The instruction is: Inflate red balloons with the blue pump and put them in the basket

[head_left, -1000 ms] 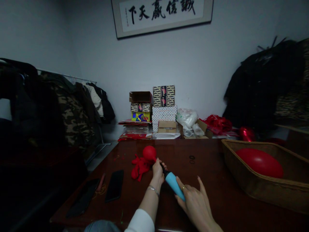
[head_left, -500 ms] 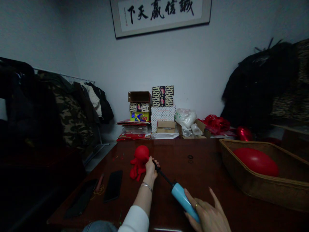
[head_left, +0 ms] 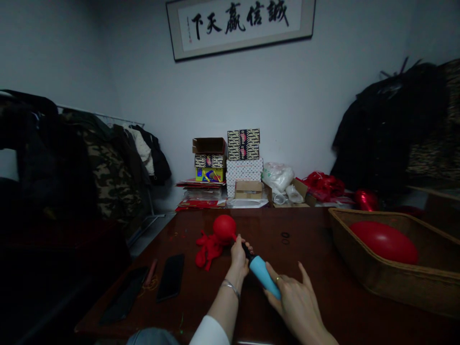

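Meanwhile, round rubbery red balloon [head_left: 224, 228] neck-pinched by left fingers [head_left: 237, 245], right fingers [head_left: 272, 280] (partly spread) around smooth blue cylinder [head_left: 265, 277].

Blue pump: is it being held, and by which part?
The pump is in both hands: the left hand grips its black front end, at the neck of the round red balloon; the right hand holds the blue barrel.

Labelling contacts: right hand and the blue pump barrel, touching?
Touching. The head view shows the right hand with its fingers lying against the blue pump barrel.
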The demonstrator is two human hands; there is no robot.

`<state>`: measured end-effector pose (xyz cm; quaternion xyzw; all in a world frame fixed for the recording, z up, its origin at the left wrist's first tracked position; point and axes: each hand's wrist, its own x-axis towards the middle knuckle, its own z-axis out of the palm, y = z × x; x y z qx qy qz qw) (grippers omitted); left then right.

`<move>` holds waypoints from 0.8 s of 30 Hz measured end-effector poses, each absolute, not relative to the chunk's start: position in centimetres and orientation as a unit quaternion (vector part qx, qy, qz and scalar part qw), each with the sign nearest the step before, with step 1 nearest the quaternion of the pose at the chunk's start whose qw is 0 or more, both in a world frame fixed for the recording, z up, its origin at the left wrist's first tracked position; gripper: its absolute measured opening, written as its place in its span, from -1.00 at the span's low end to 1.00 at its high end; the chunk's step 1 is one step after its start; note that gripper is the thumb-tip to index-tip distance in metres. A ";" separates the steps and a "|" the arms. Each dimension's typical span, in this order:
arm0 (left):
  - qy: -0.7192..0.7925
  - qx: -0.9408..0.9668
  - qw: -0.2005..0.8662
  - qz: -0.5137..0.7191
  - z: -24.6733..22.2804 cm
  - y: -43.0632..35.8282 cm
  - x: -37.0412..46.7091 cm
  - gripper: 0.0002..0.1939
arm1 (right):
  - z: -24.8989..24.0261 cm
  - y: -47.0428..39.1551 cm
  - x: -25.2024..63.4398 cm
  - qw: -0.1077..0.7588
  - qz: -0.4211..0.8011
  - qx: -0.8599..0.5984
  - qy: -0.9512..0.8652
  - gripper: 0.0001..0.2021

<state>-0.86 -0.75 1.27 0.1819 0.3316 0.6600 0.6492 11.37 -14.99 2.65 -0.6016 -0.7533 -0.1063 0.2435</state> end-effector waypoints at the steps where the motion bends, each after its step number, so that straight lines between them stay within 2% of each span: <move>1: 0.328 0.183 0.651 0.660 1.3 -0.8 -0.9 -0.68 | 2.8 -14.8 11.2 0.241 -0.105 -0.603 -0.753 -0.53; 11: 0.249 0.166 0.698 0.651 2.8 -1.5 -2.3 -0.54 | 3.3 -14.5 11.2 0.247 -0.061 -0.616 -0.746 -0.54; 15: 0.219 0.182 0.713 0.641 2.8 -1.5 -2.6 -0.60 | 3.3 -14.5 11.4 0.262 -0.026 -0.608 -0.749 -0.54; 21: 0.189 0.144 0.718 0.654 2.4 -1.2 -2.5 -0.80 | 3.4 -14.4 11.4 0.261 -0.002 -0.609 -0.749 -0.53; 24: 0.221 0.134 0.695 0.671 2.3 -1.0 -2.1 -0.75 | 3.3 -14.5 11.1 0.259 -0.029 -0.611 -0.748 -0.53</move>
